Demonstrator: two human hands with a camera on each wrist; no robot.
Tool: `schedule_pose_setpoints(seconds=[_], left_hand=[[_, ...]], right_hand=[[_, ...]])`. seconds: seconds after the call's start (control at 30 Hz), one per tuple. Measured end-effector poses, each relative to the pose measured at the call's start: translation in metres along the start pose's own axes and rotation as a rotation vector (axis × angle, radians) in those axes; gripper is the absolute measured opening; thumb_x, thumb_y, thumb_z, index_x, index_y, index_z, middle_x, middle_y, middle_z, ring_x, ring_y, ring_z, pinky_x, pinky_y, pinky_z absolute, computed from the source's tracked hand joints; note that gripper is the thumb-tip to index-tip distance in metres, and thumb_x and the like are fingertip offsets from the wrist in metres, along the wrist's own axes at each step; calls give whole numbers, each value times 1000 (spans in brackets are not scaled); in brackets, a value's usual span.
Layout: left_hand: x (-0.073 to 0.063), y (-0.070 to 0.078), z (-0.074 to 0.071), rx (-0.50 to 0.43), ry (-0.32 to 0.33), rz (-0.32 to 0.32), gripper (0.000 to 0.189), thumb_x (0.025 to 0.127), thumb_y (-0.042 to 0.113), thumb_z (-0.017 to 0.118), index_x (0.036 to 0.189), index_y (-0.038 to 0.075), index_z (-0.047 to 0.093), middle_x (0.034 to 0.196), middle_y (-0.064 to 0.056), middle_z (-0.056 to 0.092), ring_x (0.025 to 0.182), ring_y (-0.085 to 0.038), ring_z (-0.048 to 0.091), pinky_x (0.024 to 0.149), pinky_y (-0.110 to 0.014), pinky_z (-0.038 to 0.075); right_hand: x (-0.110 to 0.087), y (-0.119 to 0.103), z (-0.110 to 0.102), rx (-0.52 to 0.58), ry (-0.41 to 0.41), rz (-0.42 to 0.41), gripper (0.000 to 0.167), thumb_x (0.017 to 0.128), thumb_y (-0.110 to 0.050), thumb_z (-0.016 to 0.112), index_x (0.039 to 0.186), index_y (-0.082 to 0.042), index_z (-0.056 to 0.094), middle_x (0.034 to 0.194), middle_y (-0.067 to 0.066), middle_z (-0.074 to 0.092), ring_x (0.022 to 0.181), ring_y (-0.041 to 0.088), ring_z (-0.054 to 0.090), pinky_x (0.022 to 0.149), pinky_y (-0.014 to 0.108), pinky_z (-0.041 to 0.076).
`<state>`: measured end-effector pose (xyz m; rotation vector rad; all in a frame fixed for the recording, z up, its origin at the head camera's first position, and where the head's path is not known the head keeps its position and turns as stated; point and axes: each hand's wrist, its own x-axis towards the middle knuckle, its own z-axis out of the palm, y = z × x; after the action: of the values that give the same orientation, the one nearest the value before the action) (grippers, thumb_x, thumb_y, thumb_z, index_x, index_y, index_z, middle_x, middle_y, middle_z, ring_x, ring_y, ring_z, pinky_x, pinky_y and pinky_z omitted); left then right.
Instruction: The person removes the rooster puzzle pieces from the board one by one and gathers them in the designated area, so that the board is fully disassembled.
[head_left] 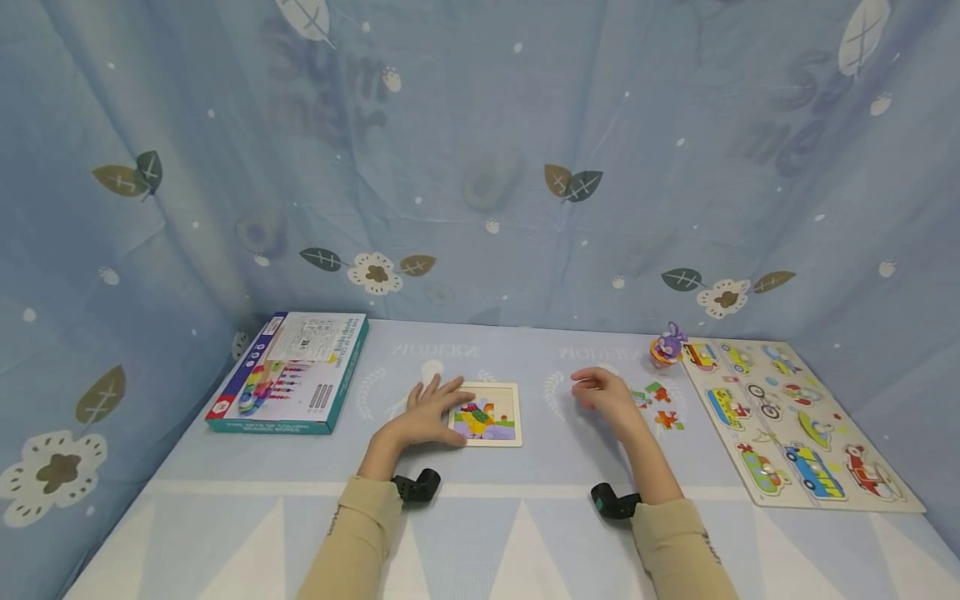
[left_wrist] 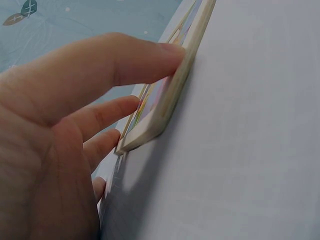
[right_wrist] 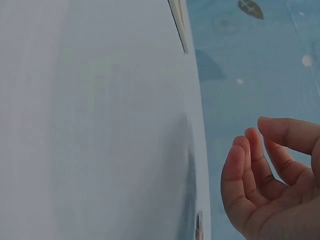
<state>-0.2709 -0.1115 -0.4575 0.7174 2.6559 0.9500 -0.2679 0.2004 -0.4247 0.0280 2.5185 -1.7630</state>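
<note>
A small wooden jigsaw tray (head_left: 519,417) with a pale rim lies in front of me, a colourful bird picture inside it. My left hand (head_left: 423,415) rests on its left side with fingers spread. In the left wrist view the thumb (left_wrist: 150,60) touches the tray's rim, and other fingertips reach its far corner. To the right, my right hand (head_left: 606,398) hovers over the table with loosely bent fingers and nothing between them. Loose jigsaw pieces (head_left: 666,419) in green, red and orange lie just right of that hand, partly hidden behind it.
A boxed toy set (head_left: 341,383) lies at the back left. On the right is a large wooden vehicle puzzle board (head_left: 765,450), with a small purple toy figure (head_left: 667,345) by its back left corner. A patterned curtain (head_left: 480,150) hangs behind the table.
</note>
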Motion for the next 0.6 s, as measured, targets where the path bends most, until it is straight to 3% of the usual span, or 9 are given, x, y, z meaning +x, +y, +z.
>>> schedule_pose_setpoints(seconds=[0.23,0.6], left_hand=[[0,0,0,-5,4,-9,74,67,30,76,134,13,49,152,-9,23,140,-37,-2,108,-55,-7],[1,0,1,-12,8,-23,76,65,29,76,134,11,48,152,-7,22,141,-35,-3,109,-53,-8]], right_hand=[[4,-6,18,0,-16,-32,28,86,-2,58,112,9,56,93,12,60,74,8,55,67,23,47],[10,-10,49,2,-22,-7,24,83,-2,60,106,4,60,89,10,60,69,11,53,65,27,47]])
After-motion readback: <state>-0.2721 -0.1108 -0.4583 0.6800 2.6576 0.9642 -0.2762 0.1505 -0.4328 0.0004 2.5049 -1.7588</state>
